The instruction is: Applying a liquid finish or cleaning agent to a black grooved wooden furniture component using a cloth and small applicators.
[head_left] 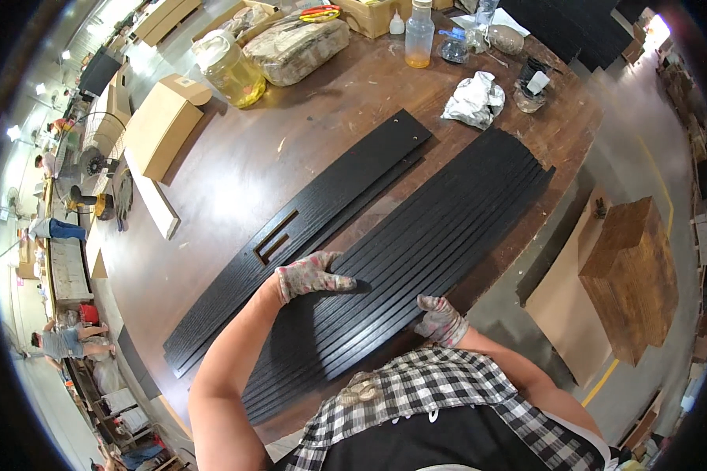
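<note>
A row of long black wood-grain slats [416, 228] lies slantwise across the brown table, overlapped or set edge to edge. My left hand [314, 278], in a patterned work glove, rests at the far edge of these slats with thumb and fingers apart. At their near edge is my right hand [442, 322], gloved likewise, its thumb raised away from the fingers; it appears to hold nothing. Beyond my left hand lies a separate black board [346, 184] with another beneath it. A small brass-coloured bracket-like piece [275, 237] lies on or is set into that board.
Across the table [212, 149] stand a cardboard box [163, 129], a jar of yellow liquid [236, 74], a wrapped bundle [298, 49], a clear bottle [419, 39] and crumpled white paper [474, 100]. A cordless drill [90, 202] sits at left. Stacked brown boards [632, 275] stand at right.
</note>
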Demonstrator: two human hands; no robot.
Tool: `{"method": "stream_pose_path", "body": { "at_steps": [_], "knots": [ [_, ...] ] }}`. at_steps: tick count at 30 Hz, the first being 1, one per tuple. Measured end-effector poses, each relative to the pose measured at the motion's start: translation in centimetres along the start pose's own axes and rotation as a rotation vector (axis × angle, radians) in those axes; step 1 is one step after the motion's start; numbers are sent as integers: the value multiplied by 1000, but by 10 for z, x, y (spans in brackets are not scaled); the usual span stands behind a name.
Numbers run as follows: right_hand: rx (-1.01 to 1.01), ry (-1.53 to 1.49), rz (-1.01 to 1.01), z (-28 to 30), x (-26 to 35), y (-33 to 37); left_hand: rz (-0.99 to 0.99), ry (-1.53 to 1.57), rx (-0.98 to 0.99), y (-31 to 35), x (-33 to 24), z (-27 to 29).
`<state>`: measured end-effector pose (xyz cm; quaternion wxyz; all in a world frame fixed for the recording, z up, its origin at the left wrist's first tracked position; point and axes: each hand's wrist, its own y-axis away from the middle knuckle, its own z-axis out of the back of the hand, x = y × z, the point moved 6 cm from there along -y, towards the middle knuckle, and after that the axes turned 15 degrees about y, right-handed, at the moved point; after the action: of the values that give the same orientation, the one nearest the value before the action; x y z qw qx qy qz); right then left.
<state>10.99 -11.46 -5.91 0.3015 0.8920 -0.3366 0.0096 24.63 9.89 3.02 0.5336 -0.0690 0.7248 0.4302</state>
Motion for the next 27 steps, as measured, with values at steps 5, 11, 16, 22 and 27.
{"method": "stream_pose_path", "body": {
  "at_steps": [5, 11, 16, 22, 27],
  "knots": [
    [160, 111, 167, 10, -9, -25, -288, -289, 170, -13, 1, 5],
    [70, 1055, 321, -20, 1, 15, 43, -40, 47, -7, -10, -15],
    [108, 785, 379, 22, -35, 10, 26, -96, 27, -5, 0, -35],
    [113, 1191, 601, -12, -7, 28, 4, -122, -96, 23, -23, -41],
    [27, 844, 186, -40, 15, 12, -15, -126, -255, 51, -64, -24]
  ]
}}
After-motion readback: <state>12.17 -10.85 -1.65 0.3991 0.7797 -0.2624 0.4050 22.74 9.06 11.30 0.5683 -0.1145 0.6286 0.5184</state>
